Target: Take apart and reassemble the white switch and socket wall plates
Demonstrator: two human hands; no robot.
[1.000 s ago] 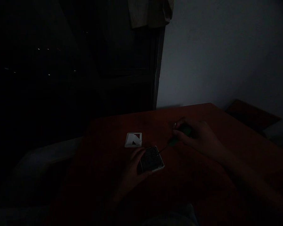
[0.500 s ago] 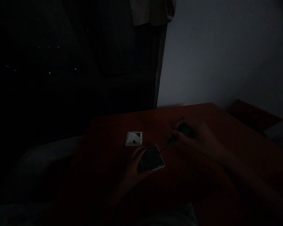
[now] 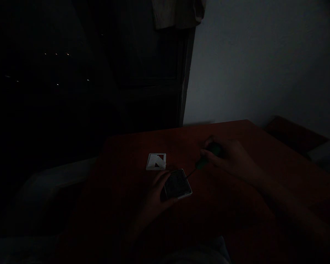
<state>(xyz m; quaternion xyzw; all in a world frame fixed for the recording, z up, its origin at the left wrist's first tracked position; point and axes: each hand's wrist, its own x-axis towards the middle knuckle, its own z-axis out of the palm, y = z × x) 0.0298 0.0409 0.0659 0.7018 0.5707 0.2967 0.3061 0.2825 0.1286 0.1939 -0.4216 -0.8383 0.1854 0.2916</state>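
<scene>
In dim light, my left hand [image 3: 155,196] grips a square device [image 3: 178,184] with a dark face and a pale rim, like a wall switch seen from behind. Its thumb and fingers clasp the left side and near edge. My right hand [image 3: 228,156] is closed around the green handle of a screwdriver [image 3: 202,162]. The thin shaft slants down to the left, and its tip is at the right part of the device; whether it sits in a screw is too dark to tell. Just beyond lies a white square frame [image 3: 156,161] with dark triangular openings.
The reddish-brown table [image 3: 225,128] reaches back to a pale wall [image 3: 253,66]. A dark window or door frame [image 3: 184,84] stands behind on the left, with small lights beyond it. Cloth [image 3: 178,14] hangs at the top. A dark red surface [image 3: 297,134] is at the right.
The screwdriver tip has shifted slightly right and up, toward the device's right edge. My left hand, the device and the white frame look the same.
</scene>
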